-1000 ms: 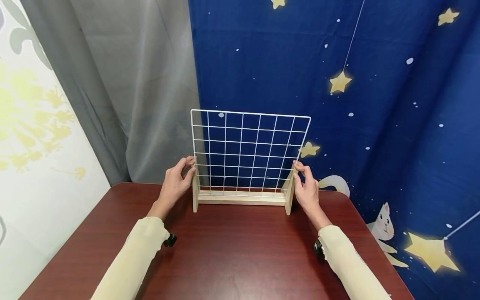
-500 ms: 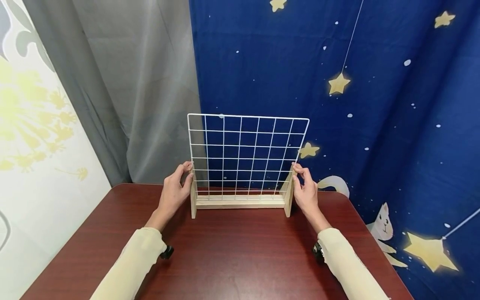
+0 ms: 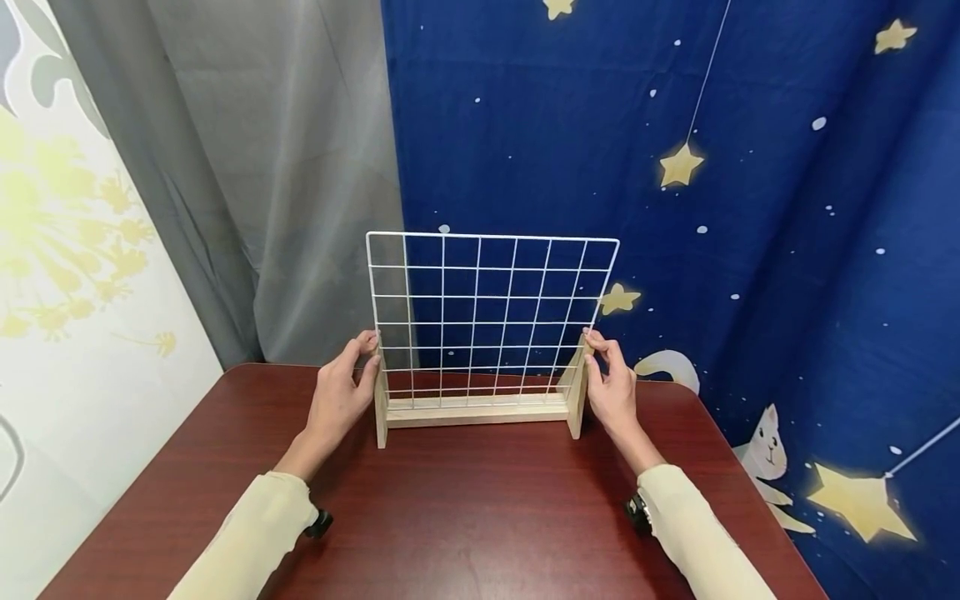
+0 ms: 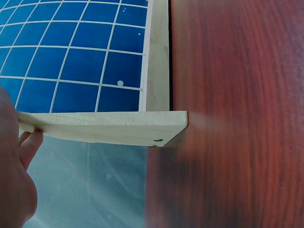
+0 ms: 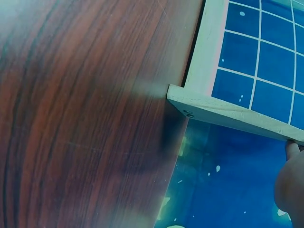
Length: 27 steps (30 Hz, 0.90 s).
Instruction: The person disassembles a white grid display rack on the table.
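A white wire grid panel [image 3: 491,321] stands upright in a pale wooden stand [image 3: 476,414] near the back of the table. My left hand [image 3: 341,392] pinches the upper end of the stand's left side piece [image 4: 104,126], thumb and fingers at its top. On the other side my right hand [image 3: 613,387] grips the top of the right side piece [image 5: 223,109] in the same manner. Two screw heads show low on each side piece in the wrist views. In the right wrist view most of that hand lies outside the frame.
The dark red wooden table [image 3: 480,517] has rounded back corners. Close behind it hang a grey curtain [image 3: 300,167] and a blue curtain [image 3: 525,125] printed with stars. A pale patterned surface [image 3: 67,333] is at the left.
The left end of the stand and grid has come left and nearer to me with my left hand, so the stand has turned slightly. My right hand has barely moved.
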Each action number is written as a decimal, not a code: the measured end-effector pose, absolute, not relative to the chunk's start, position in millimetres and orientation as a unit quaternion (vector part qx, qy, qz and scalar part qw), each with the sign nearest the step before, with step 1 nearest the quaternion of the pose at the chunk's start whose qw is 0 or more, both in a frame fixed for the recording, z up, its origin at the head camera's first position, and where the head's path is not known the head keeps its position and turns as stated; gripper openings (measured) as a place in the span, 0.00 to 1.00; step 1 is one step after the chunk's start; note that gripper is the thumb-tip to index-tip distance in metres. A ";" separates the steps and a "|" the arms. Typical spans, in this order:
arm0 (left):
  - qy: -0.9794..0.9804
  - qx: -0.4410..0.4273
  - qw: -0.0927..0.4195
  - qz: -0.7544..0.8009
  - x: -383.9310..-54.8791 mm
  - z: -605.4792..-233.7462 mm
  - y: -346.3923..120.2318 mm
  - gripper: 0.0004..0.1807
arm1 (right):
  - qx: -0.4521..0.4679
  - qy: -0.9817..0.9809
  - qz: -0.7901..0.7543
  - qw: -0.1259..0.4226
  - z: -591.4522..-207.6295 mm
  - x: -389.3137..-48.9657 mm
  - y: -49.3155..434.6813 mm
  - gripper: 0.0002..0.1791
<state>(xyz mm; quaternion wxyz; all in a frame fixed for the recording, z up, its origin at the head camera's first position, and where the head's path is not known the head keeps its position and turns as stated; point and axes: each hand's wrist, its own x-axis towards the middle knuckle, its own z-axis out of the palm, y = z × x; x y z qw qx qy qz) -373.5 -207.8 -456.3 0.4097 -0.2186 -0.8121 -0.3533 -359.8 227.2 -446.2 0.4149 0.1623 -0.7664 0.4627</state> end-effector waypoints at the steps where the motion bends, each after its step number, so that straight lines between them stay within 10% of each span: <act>1: -0.811 -0.220 0.410 -0.354 -372.4 -456.6 -208.3 0.15 | 0.165 -0.765 0.465 0.414 -444.8 -357.5 226.5 0.14; 27: -0.818 -0.209 0.402 -0.354 -357.5 -454.7 -214.6 0.08 | 0.150 -0.875 0.327 0.324 -445.2 -349.5 247.6 0.25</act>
